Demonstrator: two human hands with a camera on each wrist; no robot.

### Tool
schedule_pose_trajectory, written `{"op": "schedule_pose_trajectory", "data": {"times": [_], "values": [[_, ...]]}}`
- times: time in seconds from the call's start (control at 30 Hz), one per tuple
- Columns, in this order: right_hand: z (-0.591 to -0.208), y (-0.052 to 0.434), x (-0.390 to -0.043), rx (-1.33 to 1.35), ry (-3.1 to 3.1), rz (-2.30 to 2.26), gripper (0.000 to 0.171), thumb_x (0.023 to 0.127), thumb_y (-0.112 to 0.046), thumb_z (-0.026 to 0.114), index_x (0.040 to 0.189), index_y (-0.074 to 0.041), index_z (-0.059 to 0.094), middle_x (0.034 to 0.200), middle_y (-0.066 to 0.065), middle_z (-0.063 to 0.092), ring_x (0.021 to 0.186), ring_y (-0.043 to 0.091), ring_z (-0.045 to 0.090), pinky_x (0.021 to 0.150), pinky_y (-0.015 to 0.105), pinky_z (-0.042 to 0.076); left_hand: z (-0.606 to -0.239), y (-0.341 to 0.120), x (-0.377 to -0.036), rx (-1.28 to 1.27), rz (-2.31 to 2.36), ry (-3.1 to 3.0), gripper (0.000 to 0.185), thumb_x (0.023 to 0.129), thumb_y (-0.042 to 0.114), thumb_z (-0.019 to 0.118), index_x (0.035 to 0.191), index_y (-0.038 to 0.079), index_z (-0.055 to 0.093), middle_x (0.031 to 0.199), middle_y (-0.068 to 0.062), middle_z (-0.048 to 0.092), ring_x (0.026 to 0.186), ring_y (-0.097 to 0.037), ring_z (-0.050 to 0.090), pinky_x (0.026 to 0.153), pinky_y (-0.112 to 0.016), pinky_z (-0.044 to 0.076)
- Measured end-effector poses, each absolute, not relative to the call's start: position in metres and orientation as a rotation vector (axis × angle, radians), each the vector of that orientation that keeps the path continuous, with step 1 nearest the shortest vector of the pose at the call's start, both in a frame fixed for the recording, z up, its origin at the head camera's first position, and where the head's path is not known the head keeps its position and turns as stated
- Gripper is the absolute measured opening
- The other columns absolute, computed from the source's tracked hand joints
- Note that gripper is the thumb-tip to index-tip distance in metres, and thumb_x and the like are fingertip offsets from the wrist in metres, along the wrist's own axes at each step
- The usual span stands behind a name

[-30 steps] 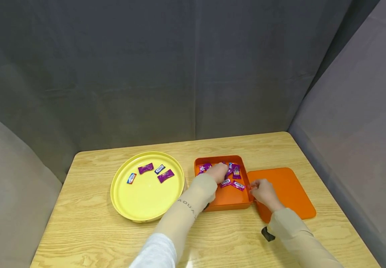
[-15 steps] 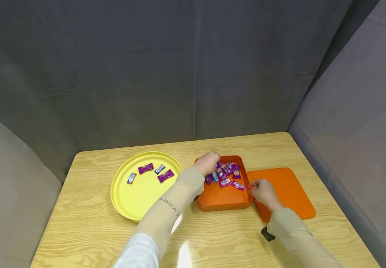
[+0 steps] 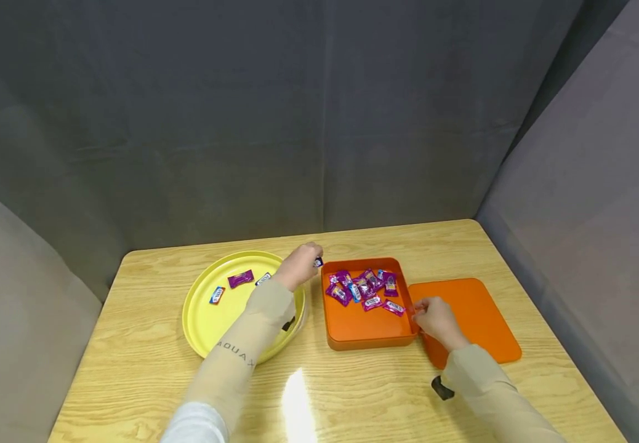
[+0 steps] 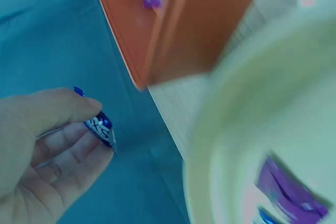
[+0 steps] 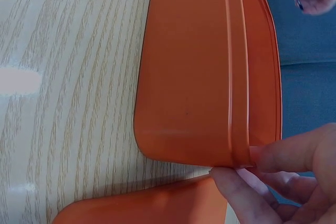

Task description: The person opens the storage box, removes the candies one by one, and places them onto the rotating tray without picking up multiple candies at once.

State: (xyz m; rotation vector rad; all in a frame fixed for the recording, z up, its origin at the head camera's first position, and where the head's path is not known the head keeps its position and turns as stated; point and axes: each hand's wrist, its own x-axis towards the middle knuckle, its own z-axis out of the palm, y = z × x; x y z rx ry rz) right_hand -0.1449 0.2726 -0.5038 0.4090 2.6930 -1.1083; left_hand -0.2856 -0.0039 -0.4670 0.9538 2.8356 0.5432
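Blue-wrapped candy (image 4: 101, 127) sat pinched in my left hand (image 3: 300, 266), between the yellow plate (image 3: 200, 320) and the orange box (image 3: 364, 326). My right hand (image 3: 434, 319) gripped the box's near right corner beside its lid (image 3: 474, 320).

One tray (image 3: 200, 320), box (image 3: 364, 329), lid (image 3: 474, 314).

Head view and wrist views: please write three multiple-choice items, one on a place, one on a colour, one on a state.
1. Where does the orange lid lie?
A. on the box
B. on the table, right of the orange box
C. in the plate

2. What colour is the round plate?
A. yellow
B. white
C. green

3. What does the left hand do?
A. lies flat
B. grips the plate
C. pinches a blue-wrapped candy

Key: 1 B, the lid lies flat beside the box; 2 A, its rim is yellow; 3 C, the left wrist view shows the fingers pinching it.
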Motion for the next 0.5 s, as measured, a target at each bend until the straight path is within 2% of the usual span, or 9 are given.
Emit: {"op": "schedule_pose_trajectory", "data": {"times": [0.13, 0.5], "values": [[-0.504, 0.273, -0.145, 0.410, 2.696, -1.108, 0.024, 0.080, 0.004, 0.057, 0.101, 0.014, 0.059, 0.073, 0.011, 0.057, 0.057, 0.016, 0.048, 0.050, 0.024, 0.044, -0.473, -0.034, -0.288, 0.886, 0.630, 2.886, 0.023, 0.077, -0.004, 0.064, 0.099, -0.002, 0.061, 0.097, -0.014, 0.060, 0.088, -0.025, 0.058, 0.079, -0.033, 0.050], [-0.503, 0.275, -0.144, 0.397, 2.701, -1.118, 0.021, 0.080, 0.004, 0.057, 0.099, 0.013, 0.059, 0.071, 0.010, 0.056, 0.055, 0.015, 0.046, 0.049, 0.025, 0.041, -0.497, -0.103, -0.290, 0.582, 0.747, 2.857, 0.028, 0.080, -0.003, 0.062, 0.107, -0.006, 0.059, 0.103, -0.017, 0.058, 0.094, -0.028, 0.057, 0.082, -0.038, 0.048]]}}
